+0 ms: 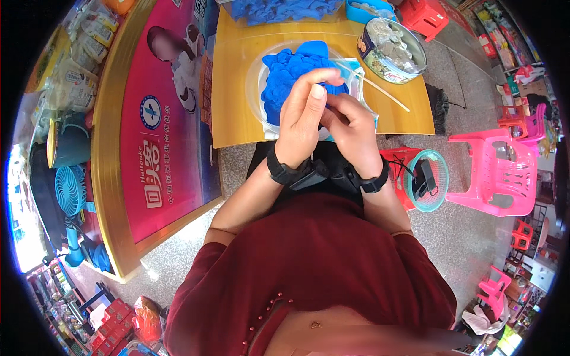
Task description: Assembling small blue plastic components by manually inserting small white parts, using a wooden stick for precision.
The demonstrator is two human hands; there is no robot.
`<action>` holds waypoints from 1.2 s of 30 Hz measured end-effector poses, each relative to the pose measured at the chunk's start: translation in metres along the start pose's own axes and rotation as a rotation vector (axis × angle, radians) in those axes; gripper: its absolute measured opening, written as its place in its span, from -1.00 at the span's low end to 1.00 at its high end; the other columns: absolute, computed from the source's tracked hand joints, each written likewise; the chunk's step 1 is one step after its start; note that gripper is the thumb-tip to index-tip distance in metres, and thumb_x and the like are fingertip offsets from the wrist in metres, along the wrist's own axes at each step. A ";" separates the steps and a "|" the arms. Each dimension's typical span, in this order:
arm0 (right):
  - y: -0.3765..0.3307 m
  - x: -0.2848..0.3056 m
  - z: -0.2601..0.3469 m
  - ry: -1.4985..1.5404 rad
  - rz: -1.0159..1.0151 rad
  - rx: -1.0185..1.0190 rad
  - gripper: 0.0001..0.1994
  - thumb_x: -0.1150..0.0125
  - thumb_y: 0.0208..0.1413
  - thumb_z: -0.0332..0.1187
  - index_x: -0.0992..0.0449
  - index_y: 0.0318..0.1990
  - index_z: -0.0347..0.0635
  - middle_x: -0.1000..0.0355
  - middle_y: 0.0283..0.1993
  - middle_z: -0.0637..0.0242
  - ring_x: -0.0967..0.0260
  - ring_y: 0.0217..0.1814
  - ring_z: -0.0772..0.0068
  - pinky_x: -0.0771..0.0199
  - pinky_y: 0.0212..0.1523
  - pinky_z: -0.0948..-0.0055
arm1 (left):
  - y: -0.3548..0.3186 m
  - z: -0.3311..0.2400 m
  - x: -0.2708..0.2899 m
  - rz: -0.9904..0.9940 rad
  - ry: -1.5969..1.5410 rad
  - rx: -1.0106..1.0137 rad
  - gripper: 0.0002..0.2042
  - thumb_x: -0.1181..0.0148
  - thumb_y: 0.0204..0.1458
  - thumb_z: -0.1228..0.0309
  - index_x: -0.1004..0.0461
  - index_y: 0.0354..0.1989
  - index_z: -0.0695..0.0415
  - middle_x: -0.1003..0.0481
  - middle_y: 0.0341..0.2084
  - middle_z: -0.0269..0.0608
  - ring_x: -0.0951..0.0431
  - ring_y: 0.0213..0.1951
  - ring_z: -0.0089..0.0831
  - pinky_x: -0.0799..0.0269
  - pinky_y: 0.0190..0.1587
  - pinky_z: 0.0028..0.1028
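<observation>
Yellow bench [237,113], upper centre: left hand [303,121] and right hand [350,133], fingers curled together pinching something small I cannot make out, above clear tray [256,83] of blue pieces [285,71]; risk: loosened pinch drops it among them.

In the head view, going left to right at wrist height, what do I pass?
Blue fan → pink poster board → left hand → right hand → teal basket → pink plastic chair.
</observation>
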State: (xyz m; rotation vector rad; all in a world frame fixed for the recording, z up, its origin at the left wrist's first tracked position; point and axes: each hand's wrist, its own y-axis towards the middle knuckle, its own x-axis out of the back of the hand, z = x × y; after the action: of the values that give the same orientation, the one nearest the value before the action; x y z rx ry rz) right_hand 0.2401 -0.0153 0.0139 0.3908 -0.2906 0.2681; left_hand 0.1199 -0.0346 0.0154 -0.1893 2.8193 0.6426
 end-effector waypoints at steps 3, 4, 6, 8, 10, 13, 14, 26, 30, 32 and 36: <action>0.002 0.000 -0.008 0.178 -0.023 -0.033 -0.88 -0.26 0.06 -0.53 -0.56 -0.24 -0.36 -0.41 -0.42 0.37 -0.32 -0.45 0.59 -0.31 -0.43 0.54 | 0.002 0.012 -0.003 -0.034 0.049 -0.092 -0.64 0.04 0.27 0.27 -0.28 0.14 0.21 -0.43 -0.06 -0.10 -0.37 0.04 -0.39 -0.25 0.13 -0.41; 0.002 -0.001 -0.007 0.317 -0.044 -0.118 -0.88 -0.24 0.08 -0.52 -0.56 -0.24 -0.37 -0.43 -0.40 0.40 -0.32 -0.44 0.60 -0.32 -0.42 0.55 | 0.001 0.016 -0.004 -0.018 0.043 -0.079 -0.59 0.00 0.25 0.27 -0.23 0.19 0.22 -0.40 -0.01 -0.07 -0.34 0.07 -0.39 -0.24 0.14 -0.41; 0.002 -0.001 -0.007 0.456 -0.067 -0.202 -0.89 -0.22 0.11 -0.51 -0.56 -0.24 -0.37 -0.44 -0.38 0.43 -0.32 -0.43 0.61 -0.32 -0.41 0.55 | -0.001 0.019 -0.004 -0.053 0.079 -0.006 -0.58 -0.03 0.24 0.26 -0.22 0.19 0.22 -0.39 -0.01 -0.08 -0.34 0.07 -0.37 -0.24 0.15 -0.40; 0.002 0.001 -0.009 0.606 -0.107 -0.314 -0.88 -0.23 0.13 -0.45 -0.59 -0.24 -0.33 -0.40 -0.48 0.48 -0.21 -0.50 0.69 -0.18 -0.48 0.62 | -0.003 0.030 -0.004 -0.134 0.163 0.110 -0.57 -0.10 0.20 0.23 -0.29 0.14 0.24 -0.38 0.00 -0.06 -0.37 0.05 -0.34 -0.28 0.10 -0.37; 0.002 0.001 -0.014 0.730 -0.179 -0.385 -0.85 -0.26 0.13 -0.36 -0.59 -0.28 -0.27 -0.34 -0.56 0.53 -0.07 -0.59 0.78 0.02 -0.57 0.68 | -0.001 0.022 -0.003 -0.095 0.272 0.145 -0.61 -0.10 0.20 0.23 -0.35 0.07 0.25 -0.40 -0.03 -0.07 -0.39 0.02 -0.35 -0.32 0.05 -0.39; 0.005 0.007 -0.013 0.856 -0.098 -0.469 -0.83 -0.28 0.13 -0.32 -0.57 -0.30 -0.26 -0.33 -0.58 0.53 -0.06 -0.62 0.77 0.01 -0.60 0.68 | -0.001 0.026 0.000 -0.098 0.338 0.165 -0.68 -0.11 0.20 0.25 -0.44 -0.04 0.27 -0.46 -0.12 -0.09 -0.44 -0.06 -0.40 -0.38 -0.05 -0.42; 0.006 0.008 -0.013 0.857 -0.092 -0.471 -0.83 -0.28 0.13 -0.32 -0.57 -0.30 -0.26 -0.33 -0.58 0.53 -0.06 -0.62 0.77 0.01 -0.60 0.68 | -0.002 0.029 0.001 -0.130 0.289 0.152 -0.70 -0.10 0.20 0.26 -0.48 -0.10 0.28 -0.49 -0.18 -0.10 -0.46 -0.12 -0.44 -0.41 -0.11 -0.44; 0.010 0.006 -0.012 0.395 0.126 -0.196 -0.83 -0.29 0.07 -0.51 -0.60 -0.15 -0.25 -0.48 -0.34 0.42 -0.39 -0.36 0.67 -0.37 -0.35 0.69 | 0.014 0.030 0.016 -0.282 -0.270 0.371 -0.70 0.14 0.32 0.28 -0.45 -0.08 0.25 -0.55 -0.38 -0.17 -0.53 -0.43 -0.51 -0.47 -0.39 -0.56; 0.006 -0.001 -0.012 0.287 0.076 -0.137 -0.89 -0.30 0.05 -0.52 -0.61 -0.25 -0.28 -0.48 -0.33 0.35 -0.43 -0.38 0.62 -0.42 -0.35 0.63 | 0.009 0.022 0.013 -0.165 -0.215 0.426 -0.64 0.22 0.34 0.23 -0.45 -0.04 0.23 -0.56 -0.31 -0.04 -0.46 -0.54 -0.50 -0.33 -0.57 -0.56; 0.006 0.001 -0.012 0.247 0.099 -0.154 -0.88 -0.31 0.04 -0.52 -0.61 -0.24 -0.28 -0.48 -0.32 0.36 -0.43 -0.37 0.62 -0.43 -0.34 0.63 | 0.010 0.019 0.012 -0.167 -0.204 0.425 -0.64 0.22 0.34 0.23 -0.44 -0.03 0.23 -0.56 -0.29 -0.01 -0.48 -0.50 -0.48 -0.37 -0.52 -0.55; 0.007 0.001 -0.015 0.357 0.170 -0.158 -0.86 -0.33 0.01 -0.53 -0.60 -0.23 -0.25 -0.45 -0.39 0.44 -0.34 -0.44 0.71 -0.35 -0.43 0.66 | 0.011 0.020 0.010 -0.211 -0.257 0.369 -0.64 0.23 0.34 0.24 -0.43 -0.01 0.23 -0.56 -0.23 0.03 -0.55 -0.33 -0.38 -0.48 -0.29 -0.49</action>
State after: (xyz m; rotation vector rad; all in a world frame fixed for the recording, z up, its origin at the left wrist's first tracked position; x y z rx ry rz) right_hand 0.2417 -0.0024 0.0031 0.1564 0.0071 0.4716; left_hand 0.1129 -0.0169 -0.0002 -0.3046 2.5643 0.0879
